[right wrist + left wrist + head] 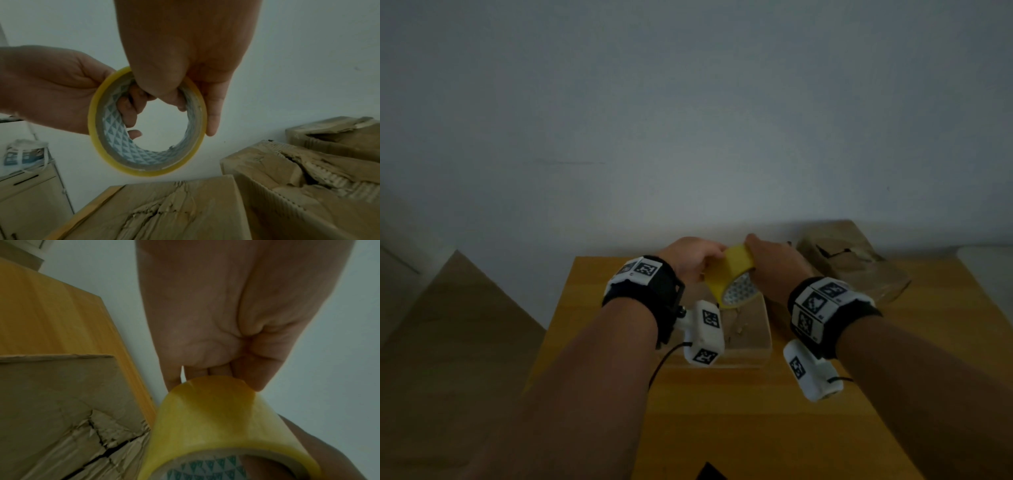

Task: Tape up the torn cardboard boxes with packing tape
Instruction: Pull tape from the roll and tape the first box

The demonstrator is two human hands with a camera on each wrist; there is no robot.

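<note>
A yellow packing tape roll [732, 277] with a white patterned core is held in the air by both hands. My left hand [705, 258] grips it from the left, its fingers [127, 110] curled through the core. My right hand [756, 255] grips the right side of the roll, with a digit inside the core and a finger [213, 113] along the outside. Right below the roll lies a torn cardboard box [750, 329], its cracked top [164, 211] facing up. The left wrist view shows the roll [216, 426] under my palm.
The box sits on a wooden table [722, 411] against a white wall. Two more torn boxes [287, 170] [339, 134] lie at the back right. A low cabinet [30, 194] stands left of the table. A dark object [710, 472] lies at the near edge.
</note>
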